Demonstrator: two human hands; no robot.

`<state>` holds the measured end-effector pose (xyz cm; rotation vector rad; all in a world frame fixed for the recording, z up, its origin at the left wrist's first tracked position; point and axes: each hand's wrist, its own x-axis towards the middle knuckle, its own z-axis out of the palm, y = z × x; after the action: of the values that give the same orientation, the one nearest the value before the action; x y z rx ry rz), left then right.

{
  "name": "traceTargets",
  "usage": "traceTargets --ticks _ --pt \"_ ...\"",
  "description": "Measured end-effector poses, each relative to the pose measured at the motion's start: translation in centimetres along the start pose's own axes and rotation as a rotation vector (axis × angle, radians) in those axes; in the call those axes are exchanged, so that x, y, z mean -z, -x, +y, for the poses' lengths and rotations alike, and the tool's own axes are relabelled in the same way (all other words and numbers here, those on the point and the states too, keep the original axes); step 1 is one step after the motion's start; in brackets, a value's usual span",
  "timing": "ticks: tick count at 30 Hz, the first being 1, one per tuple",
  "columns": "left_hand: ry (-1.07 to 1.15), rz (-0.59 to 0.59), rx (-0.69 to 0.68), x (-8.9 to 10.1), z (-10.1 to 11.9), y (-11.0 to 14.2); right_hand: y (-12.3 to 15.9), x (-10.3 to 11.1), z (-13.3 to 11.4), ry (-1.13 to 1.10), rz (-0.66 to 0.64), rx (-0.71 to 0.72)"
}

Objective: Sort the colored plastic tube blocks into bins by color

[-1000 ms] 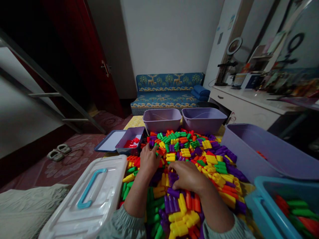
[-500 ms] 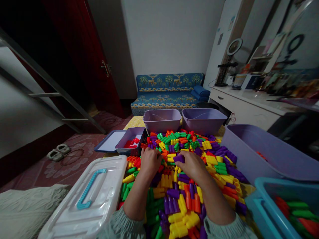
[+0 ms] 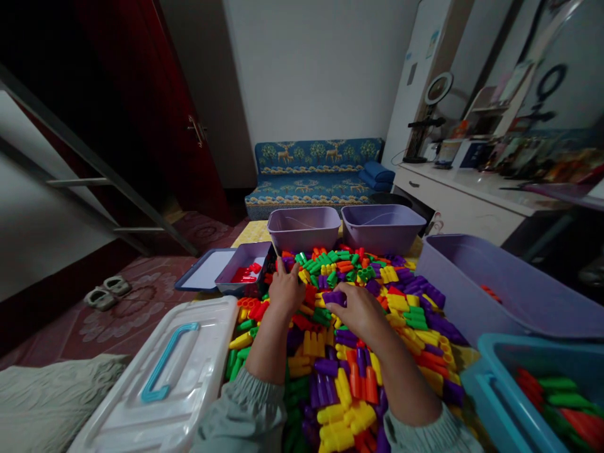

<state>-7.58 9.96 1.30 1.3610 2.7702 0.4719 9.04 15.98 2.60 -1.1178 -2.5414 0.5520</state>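
A purple piece [image 3: 333, 298] is pinched between the thumb and fingers of the right hand [image 3: 359, 309], above the middle of the pile [image 3: 325, 390]. Its long axis is laid roughly crosswise, and its free end is pointed out of the grip toward the left hand. The right hand is held palm down, wrist bent inward, with the forearm slanted back to the near right. Just left of the grip, the left hand [image 3: 286, 290] is held back upward, two fingers parted and directed forward; whether anything is gripped beneath cannot be told. Farther left of the grip, red pieces [image 3: 247, 274] are held in a small box [image 3: 229, 269]. Beyond the grip, two purple bins [image 3: 304, 240] are set side by side; to its right, a larger bin [image 3: 448, 292] is placed.
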Motion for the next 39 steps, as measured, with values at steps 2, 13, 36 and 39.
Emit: traceTargets --ticks 2,13,36,39 --pt "-0.037 -0.069 0.042 0.4 0.5 -0.8 0.0 -0.1 0.0 -0.005 0.002 -0.002" --pt "0.536 0.185 -0.104 -1.1 0.1 0.9 -0.5 0.0 0.3 -0.217 0.127 -0.030" --pt "1.382 -0.016 0.012 -2.4 1.0 2.6 -1.1 -0.1 1.0 -0.950 0.260 -0.131" --pt "1.196 0.167 -0.020 -2.5 1.1 2.6 -1.4 -0.4 1.7 -0.899 0.307 -0.144"
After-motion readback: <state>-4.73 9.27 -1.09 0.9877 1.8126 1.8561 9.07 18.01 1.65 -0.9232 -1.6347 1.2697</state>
